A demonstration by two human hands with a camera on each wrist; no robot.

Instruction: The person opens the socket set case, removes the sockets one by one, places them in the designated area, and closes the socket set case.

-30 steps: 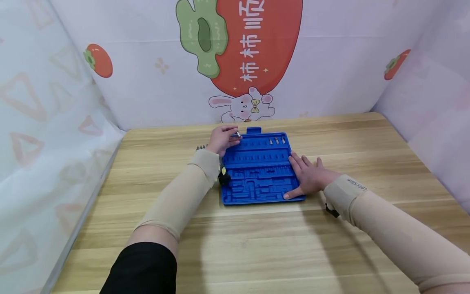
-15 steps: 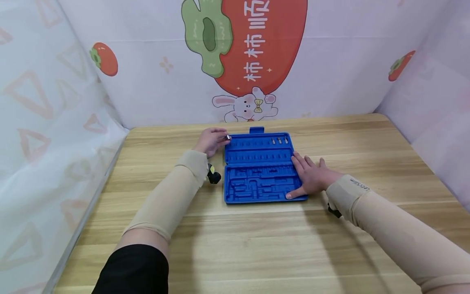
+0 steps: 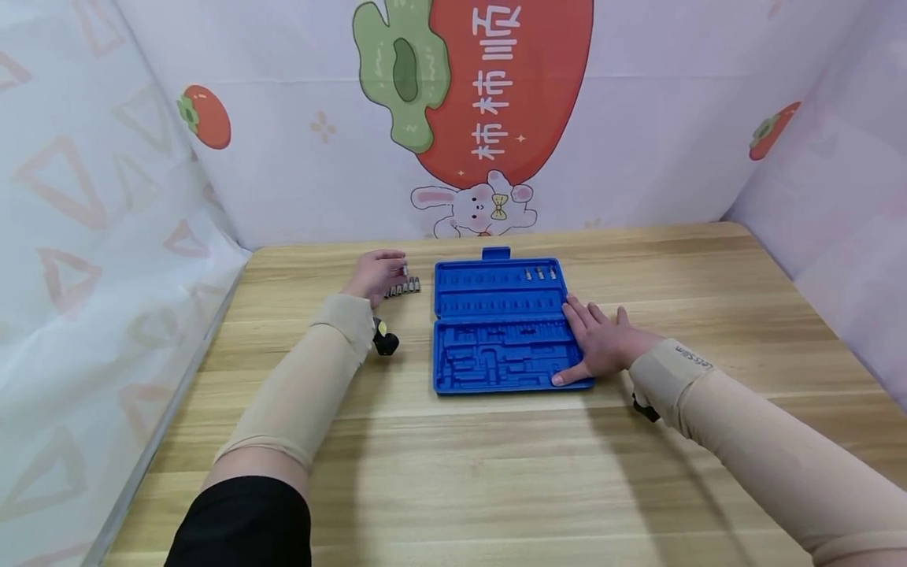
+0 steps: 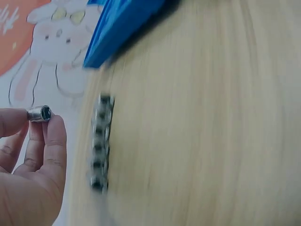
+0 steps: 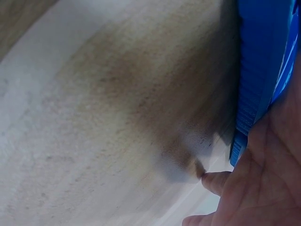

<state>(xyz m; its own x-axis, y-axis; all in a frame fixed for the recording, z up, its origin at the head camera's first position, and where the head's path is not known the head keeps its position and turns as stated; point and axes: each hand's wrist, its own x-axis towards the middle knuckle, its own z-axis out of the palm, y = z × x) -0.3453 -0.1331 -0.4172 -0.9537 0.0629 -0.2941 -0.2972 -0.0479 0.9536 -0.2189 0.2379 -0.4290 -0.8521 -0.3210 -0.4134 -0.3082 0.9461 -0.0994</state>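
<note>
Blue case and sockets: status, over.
Left hand pinches one socket near the socket row. Right hand touches right edge of open blue case. Nothing visible blocking the row.

Wooden table (image 3: 482, 465); printed white backdrop (image 3: 638, 150)

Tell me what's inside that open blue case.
Three small metal pieces sit at the upper right of the blue case, among molded recesses. The right hand covers part of its right edge; what lies beneath can't be seen.
</note>
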